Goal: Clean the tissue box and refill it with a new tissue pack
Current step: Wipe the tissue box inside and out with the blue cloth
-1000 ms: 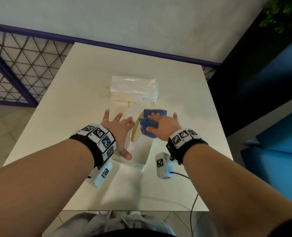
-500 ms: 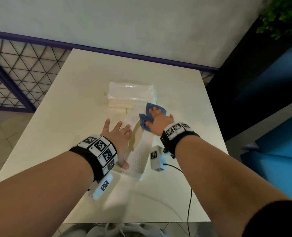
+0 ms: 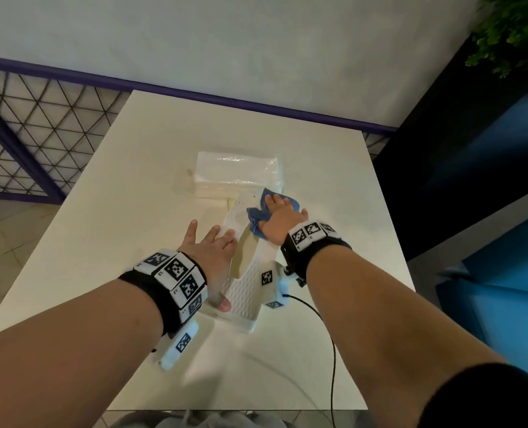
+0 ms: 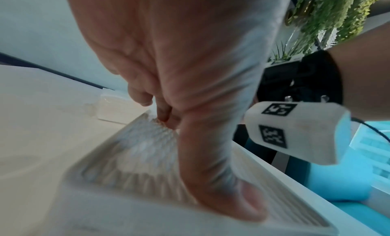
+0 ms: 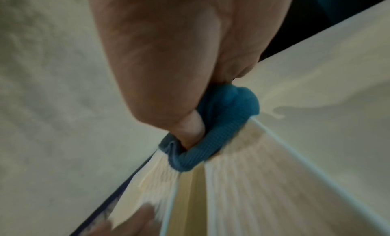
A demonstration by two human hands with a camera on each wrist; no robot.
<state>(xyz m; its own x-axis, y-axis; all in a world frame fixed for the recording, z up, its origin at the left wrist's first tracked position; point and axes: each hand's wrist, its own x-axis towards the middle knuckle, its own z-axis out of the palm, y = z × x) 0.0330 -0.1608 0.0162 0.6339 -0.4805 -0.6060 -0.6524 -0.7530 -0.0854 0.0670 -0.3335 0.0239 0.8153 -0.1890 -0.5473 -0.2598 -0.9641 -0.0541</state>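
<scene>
A white textured tissue box (image 3: 247, 291) with an oval slot lies lengthwise on the white table (image 3: 126, 242). My left hand (image 3: 210, 245) lies flat along the box's left side, fingers straight, with its thumb (image 4: 221, 181) pressing on the near part of the top (image 4: 147, 148). My right hand (image 3: 279, 217) presses a bunched blue cloth (image 3: 258, 216) onto the far end of the box. The right thumb is tucked into the cloth (image 5: 221, 122) against the ribbed top (image 5: 253, 181). A wrapped tissue pack (image 3: 234, 173) lies just beyond the box.
A purple-framed lattice railing (image 3: 25, 134) runs along the left, and a wall stands behind the table. Blue seating (image 3: 503, 273) and a green plant (image 3: 515, 35) are on the right. A black cable (image 3: 327, 335) trails over the table's near right part.
My right hand has slid the blue cloth along the box top, from beside the slot to the far end. The left hand has stayed on the box's left side.
</scene>
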